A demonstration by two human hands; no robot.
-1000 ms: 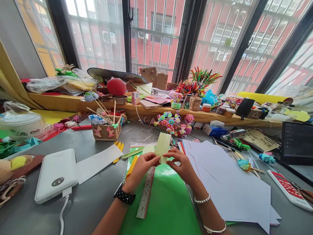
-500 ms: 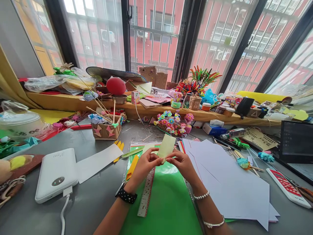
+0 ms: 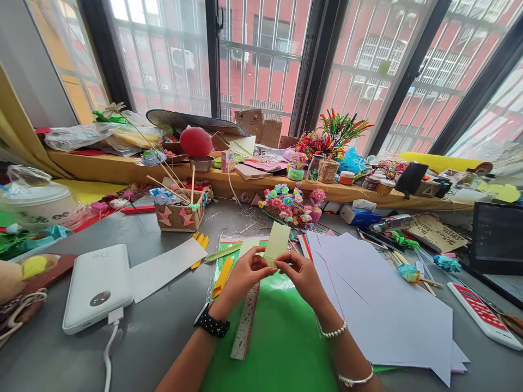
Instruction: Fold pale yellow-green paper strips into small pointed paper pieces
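Note:
A small pale yellow-green piece of paper (image 3: 278, 239) is held up between my two hands, above the green plastic-covered sheet. My left hand (image 3: 252, 271) pinches its lower edge with thumb and fingers. On the other side, my right hand (image 3: 297, 272) is closed in a pinch at the same lower edge, its fingertips close to the left thumb. Under my left hand lies a patterned ruler (image 3: 245, 324) on the green sheet (image 3: 281, 337). Folded yellow paper strips (image 3: 223, 276) and a green folded strip (image 3: 223, 252) lie left of my hands.
White paper sheets (image 3: 392, 305) spread over the right side. At left are a white power bank (image 3: 98, 288) with a cable and a white strip (image 3: 167, 270). A cardboard box with sticks (image 3: 180, 216), craft flowers (image 3: 286, 202), a calculator (image 3: 484, 316) and a laptop (image 3: 496, 234) surround the work area.
My fingertips have shifted slightly along the lower edge of the pale paper, which still stands upright between both hands. The whole view has moved a little.

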